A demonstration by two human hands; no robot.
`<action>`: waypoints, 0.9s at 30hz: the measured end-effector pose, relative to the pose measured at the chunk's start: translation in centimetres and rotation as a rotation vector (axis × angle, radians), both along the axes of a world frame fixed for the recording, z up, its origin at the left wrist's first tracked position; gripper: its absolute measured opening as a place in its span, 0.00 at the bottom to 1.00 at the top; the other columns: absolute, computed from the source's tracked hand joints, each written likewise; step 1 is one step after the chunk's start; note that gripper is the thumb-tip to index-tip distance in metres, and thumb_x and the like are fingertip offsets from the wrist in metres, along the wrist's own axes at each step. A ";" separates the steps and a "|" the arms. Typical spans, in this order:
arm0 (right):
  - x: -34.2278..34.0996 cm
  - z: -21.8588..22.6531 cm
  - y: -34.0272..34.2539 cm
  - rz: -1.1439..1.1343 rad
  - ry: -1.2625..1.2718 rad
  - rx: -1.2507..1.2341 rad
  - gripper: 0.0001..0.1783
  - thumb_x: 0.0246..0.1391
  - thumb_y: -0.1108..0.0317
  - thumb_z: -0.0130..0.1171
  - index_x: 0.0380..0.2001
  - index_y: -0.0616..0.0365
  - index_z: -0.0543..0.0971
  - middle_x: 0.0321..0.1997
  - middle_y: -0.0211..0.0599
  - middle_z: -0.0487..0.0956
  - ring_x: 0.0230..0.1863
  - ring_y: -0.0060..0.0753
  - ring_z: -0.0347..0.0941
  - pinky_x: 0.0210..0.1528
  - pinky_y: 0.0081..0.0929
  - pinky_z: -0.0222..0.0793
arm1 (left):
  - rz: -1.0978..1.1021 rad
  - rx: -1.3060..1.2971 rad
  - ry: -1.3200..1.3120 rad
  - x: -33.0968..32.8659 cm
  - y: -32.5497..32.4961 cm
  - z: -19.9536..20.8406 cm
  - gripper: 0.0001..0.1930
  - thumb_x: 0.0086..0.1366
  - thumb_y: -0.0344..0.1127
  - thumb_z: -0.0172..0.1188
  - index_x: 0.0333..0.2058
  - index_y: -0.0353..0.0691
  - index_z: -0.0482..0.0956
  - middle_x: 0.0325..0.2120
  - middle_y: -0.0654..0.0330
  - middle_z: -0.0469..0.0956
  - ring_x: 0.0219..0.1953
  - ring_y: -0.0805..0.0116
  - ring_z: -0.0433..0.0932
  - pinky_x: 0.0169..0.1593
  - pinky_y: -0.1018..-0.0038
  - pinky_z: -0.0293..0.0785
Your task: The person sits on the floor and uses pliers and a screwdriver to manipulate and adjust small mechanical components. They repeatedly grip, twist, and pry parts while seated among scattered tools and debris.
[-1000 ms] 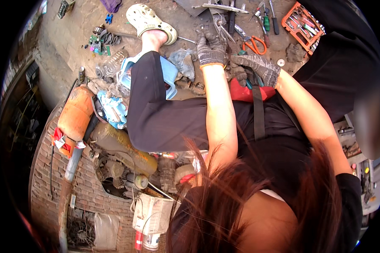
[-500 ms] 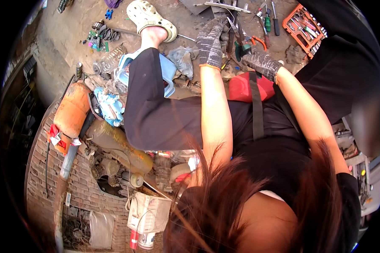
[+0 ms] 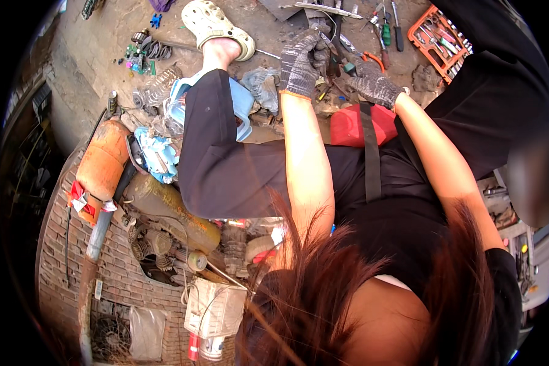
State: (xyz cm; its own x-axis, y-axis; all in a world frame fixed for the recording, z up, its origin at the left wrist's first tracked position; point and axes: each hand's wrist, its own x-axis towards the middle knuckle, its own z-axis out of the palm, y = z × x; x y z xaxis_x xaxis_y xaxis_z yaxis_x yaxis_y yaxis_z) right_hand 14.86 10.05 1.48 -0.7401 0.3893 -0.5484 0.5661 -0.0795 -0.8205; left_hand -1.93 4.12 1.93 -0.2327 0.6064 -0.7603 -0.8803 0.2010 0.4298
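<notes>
My left hand (image 3: pixel 300 64), in a grey knitted glove with an orange cuff, has its fingers curled at a dark metal piece (image 3: pixel 318 23). What lies inside those fingers is hidden. A thin pale wire loops up beside it. My right hand (image 3: pixel 377 84), gloved the same way, is closed round a plier-like tool (image 3: pixel 348 67) with green handles. Two long metal arms of this tool spread apart and point away from me, toward the left hand. Dark metal bars (image 3: pixel 337 30) lie on the ground between and beyond my hands.
An orange socket-tool case (image 3: pixel 439 43) lies open at the right. Screwdrivers (image 3: pixel 398 27) and orange-handled pliers (image 3: pixel 375 61) lie nearer the hands. A red object (image 3: pixel 354 125) sits between my legs. A blue tub (image 3: pixel 243 107) stands by my left leg, an orange cylinder (image 3: pixel 104 161) farther left.
My left hand has drawn slightly back and left, its fingers now more curled. My right hand has shifted a little, and the tool's arms are spread wider.
</notes>
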 end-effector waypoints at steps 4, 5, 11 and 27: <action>-0.1 0.8 0.0 0.045 -0.052 -0.142 0.30 0.49 0.62 0.53 0.55 0.59 0.64 0.36 0.42 0.76 0.36 0.31 0.72 0.39 0.27 0.68 | 0.038 0.073 -0.069 0.1 0.1 -0.5 0.10 0.62 0.30 0.51 0.38 0.32 0.77 0.21 0.62 0.74 0.16 0.78 0.64 0.18 0.83 0.56; -0.1 0.9 0.1 0.072 -0.041 -0.161 0.29 0.49 0.62 0.53 0.55 0.59 0.64 0.35 0.41 0.76 0.35 0.30 0.72 0.38 0.27 0.68 | 0.050 0.098 -0.095 0.2 0.0 -0.6 0.10 0.62 0.30 0.51 0.38 0.33 0.77 0.21 0.61 0.74 0.16 0.77 0.64 0.18 0.82 0.57; -0.4 1.2 0.5 0.017 -0.199 -0.282 0.24 0.49 0.63 0.54 0.49 0.61 0.67 0.36 0.46 0.74 0.38 0.39 0.71 0.42 0.32 0.66 | 0.118 -0.009 0.028 0.9 0.5 0.4 0.08 0.60 0.28 0.53 0.38 0.36 0.77 0.21 0.60 0.75 0.19 0.75 0.70 0.19 0.82 0.62; 0.5 0.6 0.7 0.151 -0.263 0.084 0.25 0.51 0.60 0.53 0.50 0.59 0.67 0.43 0.54 0.73 0.47 0.53 0.68 0.50 0.38 0.61 | -0.297 -0.015 0.833 0.3 -0.2 0.3 0.12 0.58 0.27 0.57 0.42 0.32 0.76 0.36 0.58 0.77 0.36 0.72 0.74 0.41 0.77 0.70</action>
State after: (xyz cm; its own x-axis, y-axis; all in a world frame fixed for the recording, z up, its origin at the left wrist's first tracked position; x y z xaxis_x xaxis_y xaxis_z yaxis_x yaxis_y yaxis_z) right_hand 15.35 10.71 2.13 -0.6301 0.3380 -0.6991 0.7600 0.0837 -0.6445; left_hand -1.64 3.95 2.23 -0.5486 0.7215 -0.4225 -0.1931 0.3824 0.9036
